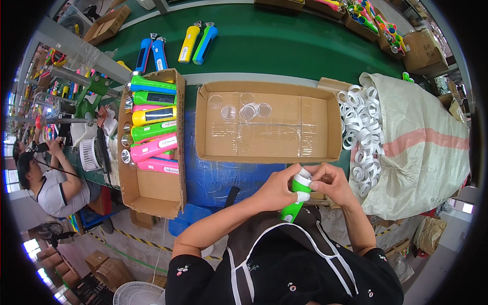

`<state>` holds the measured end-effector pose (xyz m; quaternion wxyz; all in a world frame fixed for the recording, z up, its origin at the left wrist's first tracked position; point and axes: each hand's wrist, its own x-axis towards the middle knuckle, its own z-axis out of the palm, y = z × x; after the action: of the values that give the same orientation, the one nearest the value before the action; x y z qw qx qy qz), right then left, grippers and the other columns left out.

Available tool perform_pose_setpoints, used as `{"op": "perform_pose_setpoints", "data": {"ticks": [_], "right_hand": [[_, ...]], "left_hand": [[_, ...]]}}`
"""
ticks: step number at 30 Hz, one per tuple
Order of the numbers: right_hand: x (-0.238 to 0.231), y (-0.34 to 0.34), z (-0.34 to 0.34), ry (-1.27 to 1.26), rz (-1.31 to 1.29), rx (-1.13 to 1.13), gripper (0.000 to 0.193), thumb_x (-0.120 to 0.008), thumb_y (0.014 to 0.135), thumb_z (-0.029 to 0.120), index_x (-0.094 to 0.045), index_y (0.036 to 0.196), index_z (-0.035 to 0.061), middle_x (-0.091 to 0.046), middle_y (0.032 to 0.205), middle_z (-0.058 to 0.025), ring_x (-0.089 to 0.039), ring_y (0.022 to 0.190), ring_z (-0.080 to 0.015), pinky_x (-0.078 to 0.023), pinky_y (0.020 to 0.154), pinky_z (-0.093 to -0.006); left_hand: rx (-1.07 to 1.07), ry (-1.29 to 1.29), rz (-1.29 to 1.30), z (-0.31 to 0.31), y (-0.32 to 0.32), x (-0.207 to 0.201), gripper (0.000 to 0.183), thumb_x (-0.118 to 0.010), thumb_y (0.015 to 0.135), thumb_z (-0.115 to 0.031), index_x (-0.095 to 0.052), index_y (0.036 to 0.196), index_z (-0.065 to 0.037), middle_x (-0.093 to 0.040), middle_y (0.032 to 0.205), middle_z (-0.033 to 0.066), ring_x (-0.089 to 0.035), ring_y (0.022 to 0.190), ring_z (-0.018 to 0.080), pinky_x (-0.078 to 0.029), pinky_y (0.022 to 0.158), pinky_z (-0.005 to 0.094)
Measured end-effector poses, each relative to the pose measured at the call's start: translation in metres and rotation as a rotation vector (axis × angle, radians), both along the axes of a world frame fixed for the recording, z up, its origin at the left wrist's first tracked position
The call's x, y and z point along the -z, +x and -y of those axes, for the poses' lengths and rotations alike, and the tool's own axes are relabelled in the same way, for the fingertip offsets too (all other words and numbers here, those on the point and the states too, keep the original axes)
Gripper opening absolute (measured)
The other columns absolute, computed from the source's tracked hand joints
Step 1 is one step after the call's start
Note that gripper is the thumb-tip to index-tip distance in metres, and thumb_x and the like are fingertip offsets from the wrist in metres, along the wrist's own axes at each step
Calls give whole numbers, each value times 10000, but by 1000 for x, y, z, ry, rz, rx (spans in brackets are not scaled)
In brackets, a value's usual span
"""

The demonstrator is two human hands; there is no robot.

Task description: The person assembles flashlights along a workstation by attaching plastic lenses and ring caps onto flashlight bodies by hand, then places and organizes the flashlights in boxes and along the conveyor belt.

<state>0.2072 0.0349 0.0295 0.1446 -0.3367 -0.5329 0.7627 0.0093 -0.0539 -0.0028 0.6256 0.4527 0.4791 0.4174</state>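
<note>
A green flashlight (291, 210) is held tilted close to my body, its wide end pointing away from me. My left hand (277, 189) is closed around it near that end. At the mouth of the flashlight sits a white ring (302, 179), and my right hand (331, 184) pinches its right side with thumb and fingers. White coverings show on some fingertips. Just beyond my hands lies a shallow cardboard box (284, 140) with several clear round discs (249, 111) in it. Whether a disc is inside the flashlight head is hidden.
On the left, a cardboard box (152, 195) holds several colourful flashlights (155, 129). White rings (363, 132) are heaped beside a woven sack (422, 147) on the right. More flashlights (189, 44) lie on the green conveyor belt (284, 46). A co-worker (56, 188) sits at far left.
</note>
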Motion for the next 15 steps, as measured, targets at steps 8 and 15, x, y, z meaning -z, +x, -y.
{"op": "perform_pose_setpoints", "data": {"ticks": [8, 15], "right_hand": [[2, 1, -19, -25, 17, -120, 90, -661, 923, 57, -596, 903, -3, -625, 1261, -167, -611, 1021, -137, -499, 901, -299], [7, -8, -15, 49, 220, -93, 116, -676, 919, 90, -604, 892, 3, -618, 1270, -164, -610, 1019, -147, -489, 914, -303]], "left_hand": [[23, -86, -92, -4, -1, -11, 392, -735, 748, -119, -498, 1049, -37, -653, 862, 175, -678, 813, 332, -514, 700, 404], [-5, -86, -142, -7, -1, -6, 386, -725, 745, -108, -507, 1056, -40, -655, 875, 175, -685, 829, 321, -520, 714, 404]]}}
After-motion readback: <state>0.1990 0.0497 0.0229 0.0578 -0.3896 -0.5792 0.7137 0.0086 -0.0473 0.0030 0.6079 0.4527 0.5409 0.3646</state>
